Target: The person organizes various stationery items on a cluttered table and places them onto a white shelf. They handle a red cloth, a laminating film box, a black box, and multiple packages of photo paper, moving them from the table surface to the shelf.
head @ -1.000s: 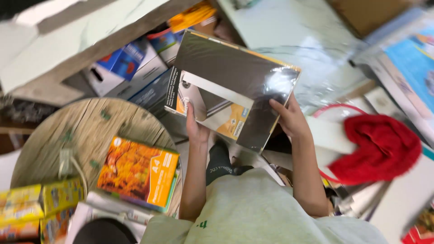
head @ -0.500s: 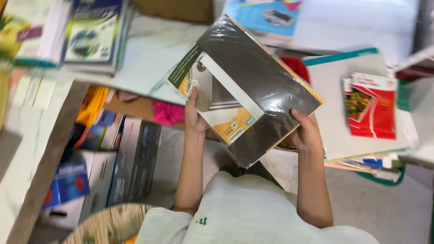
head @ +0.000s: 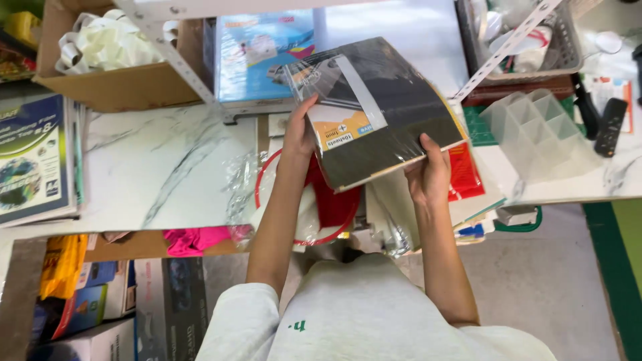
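Observation:
Both my hands hold a flat pack of black paper sheets [head: 384, 107] wrapped in clear plastic, with a white band and an orange label. My left hand [head: 299, 137] grips its left edge near the label. My right hand [head: 428, 172] grips its lower right edge. The pack is tilted, raised above the white marble-pattern table [head: 160, 167]. Under it lie a red hoop [head: 328, 207] and a red sheet [head: 465, 174].
A cardboard box of white ribbon [head: 107, 60] stands at the back left, a blue booklet [head: 264, 53] behind the pack, a clear divider tray [head: 535, 130] and a black remote [head: 610, 126] to the right. Book stacks [head: 33, 160] lie at left; boxes [head: 87, 301] sit on the floor.
The view has swung from the floor boxes up to the table. The black pack stays in both hands and has tilted, now held over the table's middle.

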